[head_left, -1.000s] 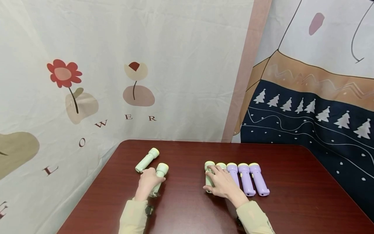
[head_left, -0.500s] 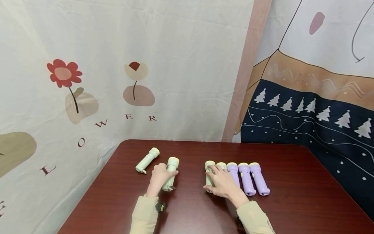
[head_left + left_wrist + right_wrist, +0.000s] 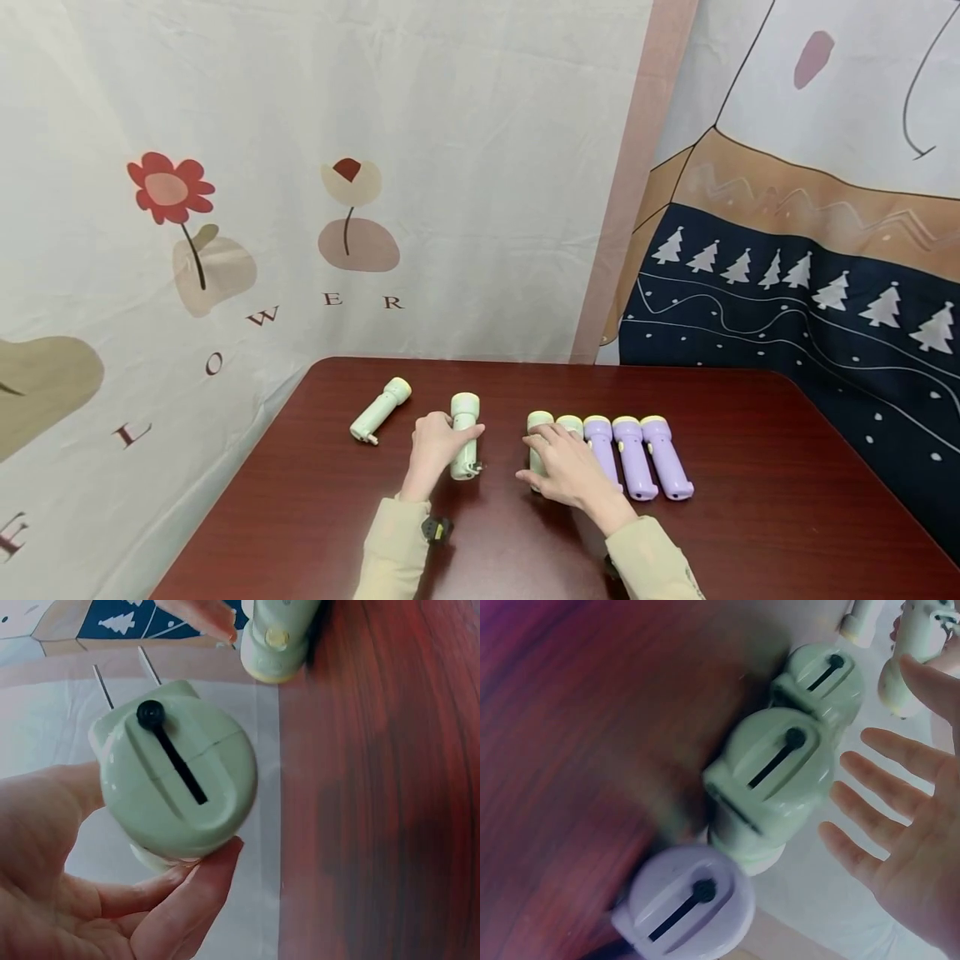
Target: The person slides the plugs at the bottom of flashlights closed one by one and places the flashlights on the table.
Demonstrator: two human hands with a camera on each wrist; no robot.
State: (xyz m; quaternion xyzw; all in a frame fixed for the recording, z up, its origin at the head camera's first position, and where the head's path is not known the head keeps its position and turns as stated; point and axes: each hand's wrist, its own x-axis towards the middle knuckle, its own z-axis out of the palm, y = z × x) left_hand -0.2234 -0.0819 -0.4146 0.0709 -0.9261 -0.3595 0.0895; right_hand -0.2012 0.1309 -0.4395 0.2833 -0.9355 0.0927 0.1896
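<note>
A pale green flashlight (image 3: 465, 410) is gripped between the thumb and fingers of my left hand (image 3: 430, 446), its yellow-rimmed head pointing away. In the left wrist view its round end (image 3: 180, 769) shows a black slider and two metal plug prongs (image 3: 103, 686). My right hand (image 3: 566, 468) lies over the left part of a row, its fingers extended across a green flashlight (image 3: 538, 421) and a second green flashlight (image 3: 572, 424). The right wrist view shows these fingers straight and spread beside the flashlights' ends, curled round nothing.
To the right in the row lie a purple flashlight (image 3: 598, 433) partly behind the right hand, a middle purple flashlight (image 3: 634, 462) and an outer purple flashlight (image 3: 667, 458). Another green flashlight (image 3: 380, 411) lies slanted at the left of the brown table (image 3: 750, 533). Printed cloth (image 3: 480, 167) hangs behind.
My left hand has carried the green flashlight rightward and slightly away, turning it from slanted to nearly straight. The right hand stays over the row, with barely any shift.
</note>
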